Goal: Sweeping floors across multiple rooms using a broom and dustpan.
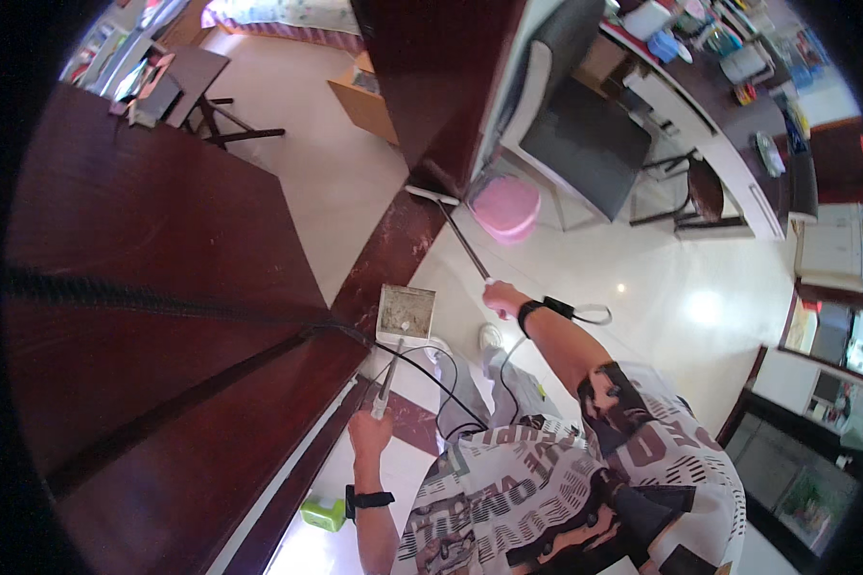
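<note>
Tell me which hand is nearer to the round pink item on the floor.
Right. The right hand, gripping the long handle, is below the pink item in the picture; the left hand, gripping the dustpan handle, is farther away, lower and to the left.

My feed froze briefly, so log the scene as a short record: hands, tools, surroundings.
Left hand: grip closed on the handle of the dustpan
Right hand: grip closed on the pole of the broom
Broom head: at the far end of the dark floor strip
Dustpan interior: grimy
Right of broom head: pink object, then grey-seated chair
</note>
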The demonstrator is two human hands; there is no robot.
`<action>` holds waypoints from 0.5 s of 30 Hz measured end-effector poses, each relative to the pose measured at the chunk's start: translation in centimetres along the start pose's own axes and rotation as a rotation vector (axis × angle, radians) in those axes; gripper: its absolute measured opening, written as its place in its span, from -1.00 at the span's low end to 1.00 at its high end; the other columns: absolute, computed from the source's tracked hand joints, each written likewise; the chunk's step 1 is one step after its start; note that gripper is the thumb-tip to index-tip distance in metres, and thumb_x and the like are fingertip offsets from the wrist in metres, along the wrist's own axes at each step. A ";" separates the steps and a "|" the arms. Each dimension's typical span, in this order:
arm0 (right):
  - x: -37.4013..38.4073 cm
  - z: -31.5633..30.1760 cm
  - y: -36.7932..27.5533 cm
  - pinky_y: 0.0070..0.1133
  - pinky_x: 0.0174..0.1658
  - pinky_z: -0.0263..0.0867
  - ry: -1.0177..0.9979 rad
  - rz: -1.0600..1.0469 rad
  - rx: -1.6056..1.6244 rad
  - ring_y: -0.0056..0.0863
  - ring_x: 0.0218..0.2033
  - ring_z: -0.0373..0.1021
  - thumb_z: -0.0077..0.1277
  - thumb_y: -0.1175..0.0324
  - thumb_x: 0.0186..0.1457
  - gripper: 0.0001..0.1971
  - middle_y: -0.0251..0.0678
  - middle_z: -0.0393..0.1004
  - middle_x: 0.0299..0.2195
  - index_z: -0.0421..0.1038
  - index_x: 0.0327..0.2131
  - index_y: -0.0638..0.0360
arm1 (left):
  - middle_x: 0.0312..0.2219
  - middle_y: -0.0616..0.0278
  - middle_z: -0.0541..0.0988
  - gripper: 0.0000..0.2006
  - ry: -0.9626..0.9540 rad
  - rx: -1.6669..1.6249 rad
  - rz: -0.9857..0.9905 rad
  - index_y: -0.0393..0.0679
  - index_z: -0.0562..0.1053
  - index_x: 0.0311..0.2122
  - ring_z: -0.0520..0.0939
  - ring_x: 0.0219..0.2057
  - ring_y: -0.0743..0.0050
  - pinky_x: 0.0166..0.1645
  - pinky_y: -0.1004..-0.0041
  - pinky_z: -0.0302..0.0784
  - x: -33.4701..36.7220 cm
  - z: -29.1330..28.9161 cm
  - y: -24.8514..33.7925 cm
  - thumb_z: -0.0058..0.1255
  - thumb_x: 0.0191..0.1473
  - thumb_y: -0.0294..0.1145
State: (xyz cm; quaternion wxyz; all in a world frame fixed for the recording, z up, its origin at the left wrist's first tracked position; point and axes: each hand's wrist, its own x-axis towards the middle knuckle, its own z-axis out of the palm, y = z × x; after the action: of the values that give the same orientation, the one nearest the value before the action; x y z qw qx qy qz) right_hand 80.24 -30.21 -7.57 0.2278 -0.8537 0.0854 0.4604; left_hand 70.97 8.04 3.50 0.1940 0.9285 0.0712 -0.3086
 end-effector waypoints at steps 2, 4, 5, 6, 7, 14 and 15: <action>0.6 3.9 0.5 -0.35 -0.23 0.38 0.262 0.170 0.025 -0.16 -0.25 0.43 -0.22 0.29 0.00 -0.70 0.08 0.45 -0.33 0.39 -0.32 0.33 | -0.54 -0.26 0.50 -0.59 -0.004 0.061 0.067 -0.36 0.51 -0.53 0.54 -0.42 -0.25 -0.27 0.09 0.44 -0.7 1.9 0.2 0.08 -0.15 -0.08; -1.0 7.2 1.3 -0.34 -0.19 0.38 0.294 0.268 0.153 -0.11 -0.17 0.40 -0.15 0.36 -0.08 -0.71 0.04 0.43 -0.26 0.40 -0.28 0.33 | -0.54 -0.26 0.50 -0.59 -0.044 0.109 0.081 -0.36 0.51 -0.52 0.54 -0.41 -0.23 -0.26 0.08 0.44 -0.5 3.7 0.2 0.08 -0.15 -0.09; -2.8 8.3 1.8 -0.33 -0.19 0.38 0.303 0.278 0.175 -0.09 -0.19 0.40 -0.13 0.39 -0.11 -0.71 0.02 0.44 -0.29 0.40 -0.28 0.33 | -0.53 -0.26 0.50 -0.59 -0.079 0.139 0.088 -0.36 0.51 -0.50 0.54 -0.41 -0.22 -0.25 0.08 0.44 -0.6 4.5 0.4 0.07 -0.15 -0.09; -3.8 10.2 2.4 -0.35 -0.18 0.37 0.253 0.244 0.099 -0.13 -0.19 0.41 -0.12 0.35 -0.11 -0.72 0.00 0.44 -0.25 0.43 -0.30 0.30 | -0.53 -0.26 0.50 -0.59 -0.095 0.157 0.128 -0.36 0.51 -0.50 0.54 -0.41 -0.22 -0.25 0.08 0.44 -0.4 5.5 -0.1 0.07 -0.15 -0.09; -4.8 12.2 3.2 -0.38 -0.16 0.37 0.213 0.203 0.023 -0.17 -0.19 0.42 -0.10 0.32 -0.10 -0.72 -0.02 0.44 -0.22 0.47 -0.32 0.26 | -0.52 -0.26 0.51 -0.59 -0.112 0.087 0.068 -0.37 0.51 -0.48 0.55 -0.40 -0.20 -0.24 0.09 0.44 0.0 6.5 -1.4 0.07 -0.15 -0.09; -22.5 24.0 7.9 -0.38 -0.31 0.38 -0.064 0.119 0.180 -0.18 -0.36 0.46 -0.06 0.35 -0.29 -0.74 -0.10 0.51 -0.44 0.50 -0.45 0.23 | -0.62 -0.15 0.52 -0.66 -0.162 -0.149 0.087 -0.40 0.48 -0.54 0.57 -0.59 0.03 -0.46 0.24 0.49 -1.0 8.9 -1.3 0.06 -0.13 -0.22; -24.5 25.7 7.7 -0.34 -0.28 0.37 0.100 0.165 0.151 -0.12 -0.36 0.45 -0.11 0.26 -0.14 -0.72 -0.06 0.50 -0.44 0.49 -0.45 0.26 | -0.68 -0.07 0.51 -0.68 -0.177 -0.248 0.046 -0.41 0.46 -0.59 0.55 -0.70 0.14 -0.59 0.29 0.48 -1.9 8.8 0.0 0.06 -0.12 -0.26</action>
State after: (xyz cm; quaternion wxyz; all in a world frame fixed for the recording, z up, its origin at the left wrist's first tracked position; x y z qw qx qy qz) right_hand 44.55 -26.53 -1.89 0.2482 -0.8462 0.2007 0.4266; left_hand 64.66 4.45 -1.88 0.3196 0.8681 0.0702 -0.3734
